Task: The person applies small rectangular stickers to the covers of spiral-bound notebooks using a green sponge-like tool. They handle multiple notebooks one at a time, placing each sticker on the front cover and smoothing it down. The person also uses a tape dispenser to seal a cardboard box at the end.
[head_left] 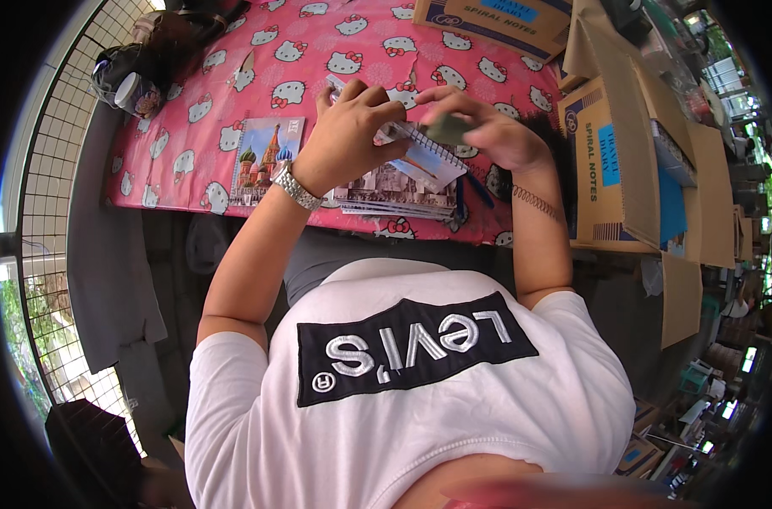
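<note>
My left hand, with a metal watch on its wrist, is closed on the upper end of a spiral notebook. The notebook is tilted, and its wire coil runs along the edge towards my right hand. My right hand holds a small dark green object at that coil; motion blur hides its kind. Beneath the raised notebook lies a stack of notebooks with grey printed covers. To the left of my left hand, another spiral notebook with a colourful domed building lies flat. Dark blue slim handles rest beside the stack.
A pink patterned cloth covers the table. An open cardboard box stands at the right, another box at the far side. A white cup and dark bags sit at the far left, near a wire grille.
</note>
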The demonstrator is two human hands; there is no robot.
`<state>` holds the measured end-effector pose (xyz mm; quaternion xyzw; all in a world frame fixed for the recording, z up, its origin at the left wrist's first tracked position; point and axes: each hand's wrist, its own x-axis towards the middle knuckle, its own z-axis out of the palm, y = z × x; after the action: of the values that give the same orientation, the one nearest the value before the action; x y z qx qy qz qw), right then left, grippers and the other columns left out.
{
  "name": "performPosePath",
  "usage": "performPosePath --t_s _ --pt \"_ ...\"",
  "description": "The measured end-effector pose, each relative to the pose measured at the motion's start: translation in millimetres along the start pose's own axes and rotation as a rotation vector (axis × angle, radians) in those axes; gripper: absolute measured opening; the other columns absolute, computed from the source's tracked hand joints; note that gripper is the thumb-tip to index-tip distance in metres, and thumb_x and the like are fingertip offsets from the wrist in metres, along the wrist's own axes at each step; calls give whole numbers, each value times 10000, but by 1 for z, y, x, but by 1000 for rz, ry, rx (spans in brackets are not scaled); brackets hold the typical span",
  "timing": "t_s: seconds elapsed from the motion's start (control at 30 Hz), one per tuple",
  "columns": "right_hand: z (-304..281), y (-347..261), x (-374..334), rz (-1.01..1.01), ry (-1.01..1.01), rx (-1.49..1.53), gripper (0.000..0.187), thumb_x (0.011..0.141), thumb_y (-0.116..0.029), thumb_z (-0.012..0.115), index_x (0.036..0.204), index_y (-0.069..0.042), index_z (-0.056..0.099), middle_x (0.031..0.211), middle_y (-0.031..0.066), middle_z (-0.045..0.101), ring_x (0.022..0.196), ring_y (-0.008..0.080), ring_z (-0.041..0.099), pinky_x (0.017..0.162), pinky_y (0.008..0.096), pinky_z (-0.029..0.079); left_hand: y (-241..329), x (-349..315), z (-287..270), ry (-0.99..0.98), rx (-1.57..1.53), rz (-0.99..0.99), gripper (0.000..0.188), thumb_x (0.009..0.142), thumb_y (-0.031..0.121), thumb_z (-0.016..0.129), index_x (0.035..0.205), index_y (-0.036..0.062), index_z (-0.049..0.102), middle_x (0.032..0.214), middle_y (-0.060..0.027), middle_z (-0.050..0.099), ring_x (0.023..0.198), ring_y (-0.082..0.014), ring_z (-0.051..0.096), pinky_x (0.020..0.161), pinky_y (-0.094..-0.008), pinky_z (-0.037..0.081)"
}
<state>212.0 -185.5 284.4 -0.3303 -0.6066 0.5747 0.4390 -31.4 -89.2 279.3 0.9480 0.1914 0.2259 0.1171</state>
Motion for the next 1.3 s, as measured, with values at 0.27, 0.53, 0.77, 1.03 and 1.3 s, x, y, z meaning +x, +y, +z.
performPosePath --t_s 0.27,0.53,0.77,1.03,1.3 --pt "0 -2 4 -47 3 82 518 806 -249 602 1293 -70 602 1444 107 404 1300 236 447 1115 371 324 5 5 -3 -30 -19 -60 305 781 259 767 1047 150 665 1034 -12 615 1119 -277 530 1012 -553 355" --pt "-12 3 22 83 55 -120 566 774 -285 665 1290 -58 616 1440 116 401 1339 250 425 1124 394 324 -18 4 0 72 -114 -60 326 770 137 747 1079 105 650 1103 -63 611 1132 -304 525 963 -443 418" --pt "-16 11 30 -83 -90 130 629 744 -358 701 1280 -44 601 1438 151 430 1336 255 445 1141 413 317 -46 -4 -1 122 -250 -104 313 829 139 767 1096 48 632 1062 -80 610 935 -242 605 786 -346 504" --pt "-15 10 39 34 -45 14 491 807 -212 658 1271 -60 605 1270 79 567 1143 186 548 981 330 447 -44 -3 -1 20 -546 -184 316 840 144 760 1061 -1 588 958 -96 596 784 -204 605 691 -320 507" --pt "-12 7 54 -3 -87 49 467 822 -195 661 1263 -55 603 1246 81 572 1112 172 555 997 326 424 -43 -3 0 18 -692 -216 305 872 148 759 1069 -2 582 896 -55 631 792 -108 593 723 -283 501"
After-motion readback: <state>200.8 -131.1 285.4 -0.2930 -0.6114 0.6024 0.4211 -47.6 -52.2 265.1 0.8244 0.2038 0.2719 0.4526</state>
